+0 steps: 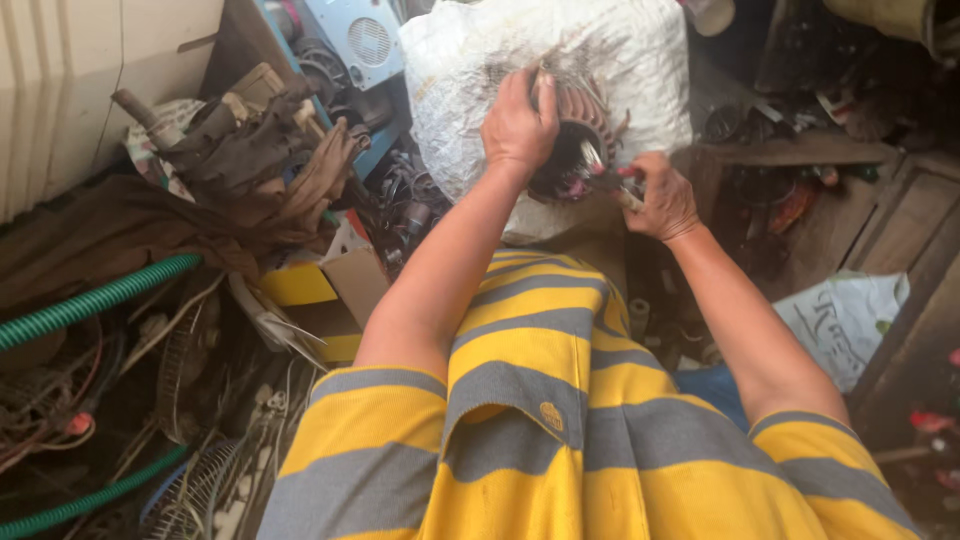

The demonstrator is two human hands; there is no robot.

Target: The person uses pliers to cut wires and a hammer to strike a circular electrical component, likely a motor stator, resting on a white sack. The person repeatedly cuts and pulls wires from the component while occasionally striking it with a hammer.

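To the far left of the white sack [520,60], a green ribbed hose [95,300] crosses the clutter from the frame edge towards the centre. A second green hose [80,500] lies lower left of the sack, beside a wire fan guard [190,490]. Between the upper hose and the sack, a heap of brown rags [260,160] rests on mixed scrap. Below the rags and lower left of the sack sits a yellow and brown cardboard box [320,290]. Upper left of the sack, a pale blue vented housing [365,40] leans among cables.

The motor stator [575,140], a round ribbed metal body with copper windings, rests against the front face of the sack. The left hand [520,125] grips the left rim of the stator, fingers curled over its top edge. The right hand [662,198] is clenched around a small hand tool [612,180], whose metal tip enters the dark bore of the stator at its lower right. The exact kind of tool cannot be determined.

Below the sack, a yellow and grey striped shirt [540,400] fills the foreground. Lower right of the sack lies a white plastic bag [840,315]. Right of the sack, wooden boards [900,220] carry dark metal parts [770,190].
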